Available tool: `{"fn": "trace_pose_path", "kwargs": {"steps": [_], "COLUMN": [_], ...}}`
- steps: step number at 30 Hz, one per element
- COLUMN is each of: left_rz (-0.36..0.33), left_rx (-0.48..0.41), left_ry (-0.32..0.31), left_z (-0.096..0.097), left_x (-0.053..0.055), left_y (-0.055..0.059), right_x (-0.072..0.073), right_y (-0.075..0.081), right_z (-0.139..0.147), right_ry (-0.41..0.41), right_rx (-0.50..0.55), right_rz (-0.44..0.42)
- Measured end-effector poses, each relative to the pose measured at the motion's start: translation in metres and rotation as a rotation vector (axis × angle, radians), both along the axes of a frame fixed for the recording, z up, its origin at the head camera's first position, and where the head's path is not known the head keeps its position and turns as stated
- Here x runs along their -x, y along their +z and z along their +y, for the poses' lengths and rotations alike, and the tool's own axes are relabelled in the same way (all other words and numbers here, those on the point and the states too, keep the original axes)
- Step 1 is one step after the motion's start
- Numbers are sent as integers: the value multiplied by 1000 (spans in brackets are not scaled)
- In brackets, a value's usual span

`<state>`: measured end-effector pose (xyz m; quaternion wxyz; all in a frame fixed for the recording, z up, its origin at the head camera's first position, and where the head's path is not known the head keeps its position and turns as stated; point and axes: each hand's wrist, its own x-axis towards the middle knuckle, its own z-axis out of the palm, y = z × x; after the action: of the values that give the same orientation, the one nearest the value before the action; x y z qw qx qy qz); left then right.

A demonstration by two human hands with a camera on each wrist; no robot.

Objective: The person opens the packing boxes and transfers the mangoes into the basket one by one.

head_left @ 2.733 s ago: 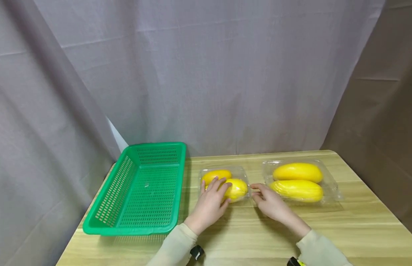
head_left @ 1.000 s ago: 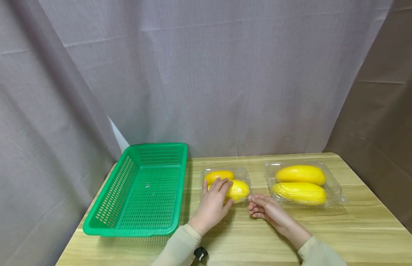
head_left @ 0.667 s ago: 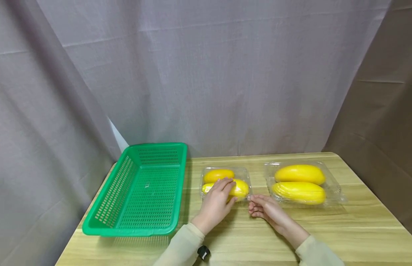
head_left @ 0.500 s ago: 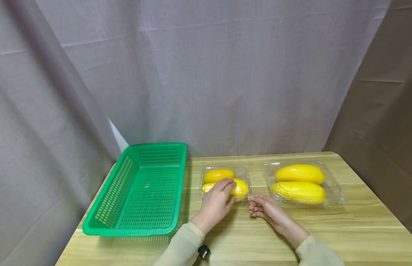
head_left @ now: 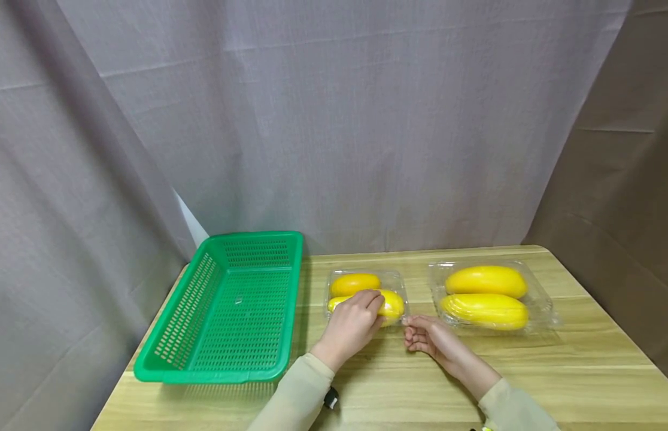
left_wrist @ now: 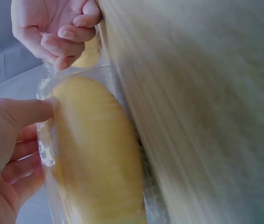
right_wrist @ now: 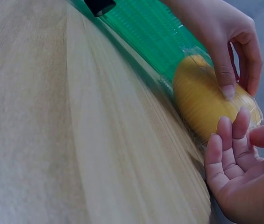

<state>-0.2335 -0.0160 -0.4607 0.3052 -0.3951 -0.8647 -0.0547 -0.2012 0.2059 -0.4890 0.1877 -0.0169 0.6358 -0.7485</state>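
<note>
A small clear plastic clamshell box [head_left: 390, 279] holding two oblong yellow fruits stands mid-table. My left hand [head_left: 349, 326] is over its front fruit [head_left: 393, 304]; the rear fruit [head_left: 355, 282] shows behind. In the right wrist view, the left thumb [right_wrist: 225, 79] lies on the front face and the fingers bend behind the top, so the hand grips the lid. My right hand [head_left: 436, 341] pinches the box's front right corner between thumb and index finger, the other fingers curled loosely. The left wrist view shows the right hand [left_wrist: 59, 32] beside that corner.
On the left stands a green perforated plastic basket [head_left: 205, 377] with nothing in it. At right lies a larger clear box [head_left: 539, 299] with two long yellow fruits [head_left: 486, 281]. A grey curtain [head_left: 366, 120] hangs behind the wooden table [head_left: 409, 395].
My right hand has dropped slightly and taken the box's corner. My left hand has slid a little rightward, its spread fingers drawing together over the lid. The boxes and basket look unmoved.
</note>
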Motion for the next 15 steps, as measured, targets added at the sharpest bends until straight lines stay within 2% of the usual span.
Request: {"fn": "trace_pose_path", "kwargs": {"steps": [3,10,15], "left_rz": [-28,-162,-146], "left_rx": [-5,-42,-4], "left_ry": [2,-36,-61], "left_z": [1,1,6], "left_x": [0,0,3], "left_y": [2,6,4], "right_x": [0,0,0], "right_y": [-1,-2,-2], "right_z": [1,4,4], "right_ry": [4,21,45], "right_rx": [11,30,30], "right_rz": [0,14,21]}}
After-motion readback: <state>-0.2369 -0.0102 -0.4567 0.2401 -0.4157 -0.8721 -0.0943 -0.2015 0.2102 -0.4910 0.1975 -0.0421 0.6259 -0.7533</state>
